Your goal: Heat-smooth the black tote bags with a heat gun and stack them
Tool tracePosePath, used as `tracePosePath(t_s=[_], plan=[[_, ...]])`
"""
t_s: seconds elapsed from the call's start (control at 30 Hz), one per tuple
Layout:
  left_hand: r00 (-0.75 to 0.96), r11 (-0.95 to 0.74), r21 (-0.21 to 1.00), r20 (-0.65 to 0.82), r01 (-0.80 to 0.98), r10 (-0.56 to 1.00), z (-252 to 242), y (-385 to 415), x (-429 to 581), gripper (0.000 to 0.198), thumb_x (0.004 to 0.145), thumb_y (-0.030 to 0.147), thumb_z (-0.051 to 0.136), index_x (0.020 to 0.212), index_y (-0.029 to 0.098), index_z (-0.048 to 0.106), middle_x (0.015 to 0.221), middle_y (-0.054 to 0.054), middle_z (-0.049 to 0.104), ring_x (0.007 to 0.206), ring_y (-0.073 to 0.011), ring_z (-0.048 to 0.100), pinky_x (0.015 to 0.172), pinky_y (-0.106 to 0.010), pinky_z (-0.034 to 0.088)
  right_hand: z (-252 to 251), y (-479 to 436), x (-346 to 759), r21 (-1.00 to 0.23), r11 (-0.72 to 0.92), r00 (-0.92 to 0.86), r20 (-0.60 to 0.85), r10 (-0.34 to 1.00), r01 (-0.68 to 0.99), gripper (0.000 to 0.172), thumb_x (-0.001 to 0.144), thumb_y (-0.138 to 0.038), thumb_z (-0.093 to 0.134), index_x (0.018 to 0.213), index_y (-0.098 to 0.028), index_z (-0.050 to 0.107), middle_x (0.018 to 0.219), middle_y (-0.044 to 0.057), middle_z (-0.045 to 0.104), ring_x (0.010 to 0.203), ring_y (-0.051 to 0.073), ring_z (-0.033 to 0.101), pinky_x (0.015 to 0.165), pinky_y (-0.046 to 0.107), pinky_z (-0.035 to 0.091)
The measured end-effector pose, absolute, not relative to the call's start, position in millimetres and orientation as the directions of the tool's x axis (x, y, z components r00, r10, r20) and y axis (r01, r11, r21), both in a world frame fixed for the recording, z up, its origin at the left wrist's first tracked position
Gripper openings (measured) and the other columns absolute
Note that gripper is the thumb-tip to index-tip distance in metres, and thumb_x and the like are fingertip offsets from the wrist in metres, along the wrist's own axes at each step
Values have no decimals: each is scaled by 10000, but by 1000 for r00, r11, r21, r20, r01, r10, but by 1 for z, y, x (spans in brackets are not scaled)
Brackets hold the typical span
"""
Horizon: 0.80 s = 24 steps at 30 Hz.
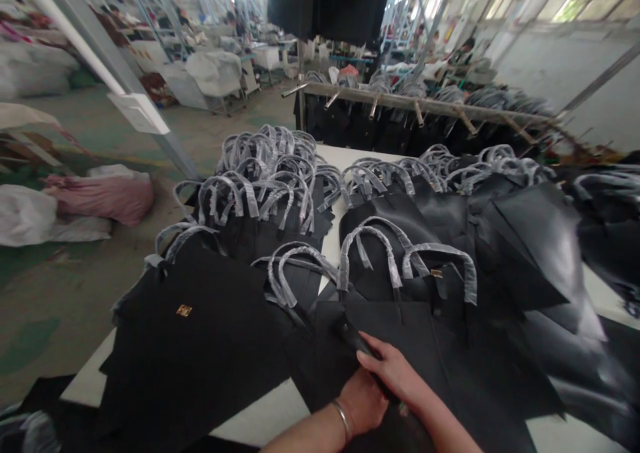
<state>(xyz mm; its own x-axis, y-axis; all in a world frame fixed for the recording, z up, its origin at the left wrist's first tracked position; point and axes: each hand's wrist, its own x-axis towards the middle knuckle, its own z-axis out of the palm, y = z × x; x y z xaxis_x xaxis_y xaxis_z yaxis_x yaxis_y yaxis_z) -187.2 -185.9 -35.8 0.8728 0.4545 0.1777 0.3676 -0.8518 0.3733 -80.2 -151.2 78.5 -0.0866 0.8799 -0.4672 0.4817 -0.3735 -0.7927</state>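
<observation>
My right hand (393,368) is wrapped round a long black handheld tool (354,338), whose exact kind I cannot make out. Its far end lies over a black bag panel (330,360) with plastic-wrapped handles (370,240). Just below and left of it, my left hand (364,400), with a silver bracelet (343,418) on the wrist, is closed low over the same panel. Its fingertips are hidden, so what it grips does not show. Left of my hands lies another black bag panel (215,326) with a small gold metal plate (183,310).
Stacks of black bag panels with wrapped handles (270,160) cover the white table (265,413). Larger black pieces (530,233) pile up at right. A metal rack (400,100) with pegs stands behind, and a grey post (115,73) rises at left. Sacks (100,196) lie on the floor.
</observation>
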Motion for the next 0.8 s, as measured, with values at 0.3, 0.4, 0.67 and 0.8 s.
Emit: tracePosePath(t_s=[0.3, 0.4, 0.67, 0.8], plan=[[868, -847, 410, 212, 339, 450, -35, -182, -187, 356, 971, 287, 417, 1243, 150, 602, 1331, -103, 573, 1355, -258, 376, 1153, -451, 240, 78, -166, -70, -796, -483, -94, -547, 832, 365, 655, 788, -506, 602, 1328, -137, 571, 1188, 107, 690, 1109, 302, 629, 1003, 426, 457], [856, -833, 415, 202, 366, 477, -34, -182, -187, 359, 946, 251, 448, 1254, 119, 575, 1247, -120, 625, 1289, -275, 452, 1105, -450, 308, 81, -150, -82, -823, -399, -89, -469, 879, 406, 659, 752, -490, 642, 1296, -121, 598, 1285, 112, 636, 1209, 296, 564, 1089, 415, 377], [737, -728, 597, 312, 338, 599, -27, -180, -195, 300, 936, 183, 463, 1218, 171, 564, 1263, -48, 607, 1263, -159, 465, 1143, -323, 318, 115, -171, -39, -804, -555, 256, -503, 826, 213, 841, 751, -595, 635, 1447, -184, 404, 709, -8, 688, 560, 179, 636, 526, 287, 511], [514, -541, 686, 276, 486, 812, -22, -164, -203, 335, 926, 90, 411, 1197, 198, 577, 1273, -64, 580, 1189, -173, 511, 1050, -349, 432, 105, -212, -2, -722, -678, 331, -611, 719, 140, 907, 730, -615, 656, 1458, -166, 356, 533, -62, 562, 387, 126, 518, 385, 234, 405]])
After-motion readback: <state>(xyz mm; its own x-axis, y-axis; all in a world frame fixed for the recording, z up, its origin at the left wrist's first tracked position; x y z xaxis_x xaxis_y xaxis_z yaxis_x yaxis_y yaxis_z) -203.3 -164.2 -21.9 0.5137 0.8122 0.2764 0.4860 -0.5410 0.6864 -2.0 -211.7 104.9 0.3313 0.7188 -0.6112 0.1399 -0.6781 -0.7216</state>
